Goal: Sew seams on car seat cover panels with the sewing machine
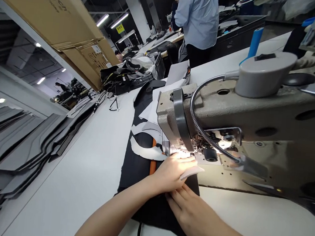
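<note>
My left hand (171,173) is beside the lit needle area of a sewing machine (177,109), its fingers bent together over a pale strip (192,172). The strip's end pokes out between fingers and thumb. Just below, my right hand (184,206) rests with stretched fingers on black fabric (151,208), its fingertips partly hidden under my left hand. A curved white piece (144,150) lies on the fabric to the left of the presser area, across an orange strip (152,167). The needle is hard to make out.
Grey-white cut panels (29,146) are stacked at the left of the white table (85,170). A cardboard box (56,15) is at the upper left. A flexible metal lamp neck (196,107) curves over the machine. Behind stands a person in a light blue shirt (200,18).
</note>
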### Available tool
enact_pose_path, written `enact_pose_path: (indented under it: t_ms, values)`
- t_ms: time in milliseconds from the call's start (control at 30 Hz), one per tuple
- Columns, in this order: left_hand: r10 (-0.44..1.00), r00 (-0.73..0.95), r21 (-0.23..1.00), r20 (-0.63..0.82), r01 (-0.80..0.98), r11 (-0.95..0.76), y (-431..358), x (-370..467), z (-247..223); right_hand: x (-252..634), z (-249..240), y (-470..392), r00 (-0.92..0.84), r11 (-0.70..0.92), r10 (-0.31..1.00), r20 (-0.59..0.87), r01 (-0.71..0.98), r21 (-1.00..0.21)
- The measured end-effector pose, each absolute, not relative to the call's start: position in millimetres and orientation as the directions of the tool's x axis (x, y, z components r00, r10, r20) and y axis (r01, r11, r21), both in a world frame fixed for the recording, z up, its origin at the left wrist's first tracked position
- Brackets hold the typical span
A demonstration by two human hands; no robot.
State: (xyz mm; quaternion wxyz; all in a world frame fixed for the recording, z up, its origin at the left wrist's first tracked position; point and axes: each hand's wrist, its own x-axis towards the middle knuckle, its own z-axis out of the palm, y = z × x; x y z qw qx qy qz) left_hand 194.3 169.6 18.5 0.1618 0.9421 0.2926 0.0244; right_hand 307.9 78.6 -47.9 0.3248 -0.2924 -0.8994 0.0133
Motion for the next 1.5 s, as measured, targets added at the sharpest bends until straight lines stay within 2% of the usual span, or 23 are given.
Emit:
enact_pose_path:
  t_ms: [133,233,333,433,567,667,767,833,900,1000,1067,1133,1233,1300,1367,1500]
  values:
    - [0.635,0.773,0.322,-0.003,0.602,-0.731,161,204,22,319,-35,83,-0.787,0.854,0.480,0.387,0.318,-0.411]
    - [0.633,0.774,0.264,0.000,0.611,-0.747,148,202,21,316,-41,79,-0.803,0.809,0.505,0.315,0.314,-0.497]
    - [0.597,0.802,0.218,0.014,0.580,-0.785,146,191,15,309,-53,75,-0.724,0.812,0.556,0.408,0.366,-0.455]
    - [0.565,0.824,0.265,0.041,0.536,-0.801,157,181,9,308,-57,79,-0.666,0.811,0.581,0.469,0.419,-0.409]
    - [0.531,0.844,0.265,0.080,0.495,-0.827,174,179,7,319,-45,90,-0.721,0.801,0.578,0.383,0.411,-0.435]
    - [0.522,0.840,0.266,0.146,0.475,-0.839,178,179,5,326,-35,92,-0.803,0.825,0.509,0.311,0.352,-0.442]
    - [0.555,0.807,0.327,0.202,0.478,-0.815,176,175,1,316,-38,84,-0.832,0.867,0.457,0.314,0.339,-0.365]
    - [0.596,0.772,0.363,0.221,0.502,-0.785,175,173,-2,300,-44,77,-0.802,0.868,0.485,0.349,0.391,-0.306]
    - [0.597,0.770,0.322,0.227,0.519,-0.792,175,171,-5,284,-49,73,-0.770,0.838,0.540,0.340,0.456,-0.300]
    - [0.527,0.827,0.142,0.197,0.507,-0.850,175,169,-6,268,-53,73,-0.754,0.799,0.591,0.286,0.500,-0.334]
    - [0.499,0.851,0.050,0.164,0.498,-0.865,176,167,-5,263,-54,76,-0.760,0.808,0.581,0.292,0.495,-0.320]
    - [0.477,0.868,0.019,0.136,0.479,-0.878,176,164,-5,262,-57,80,-0.773,0.833,0.550,0.315,0.482,-0.271]
    - [0.459,0.877,0.052,0.144,0.457,-0.888,177,161,-6,262,-62,86,-0.792,0.852,0.524,0.315,0.480,-0.209]
    - [0.474,0.864,0.098,0.170,0.464,-0.880,179,160,-10,263,-63,89,-0.796,0.851,0.524,0.304,0.475,-0.224]
    - [0.493,0.849,0.151,0.190,0.471,-0.869,184,160,-15,266,-60,92,-0.794,0.837,0.539,0.282,0.466,-0.289]
    - [0.517,0.821,0.238,0.243,0.466,-0.852,199,163,-23,274,-44,99,-0.795,0.763,0.588,0.149,0.484,-0.427]
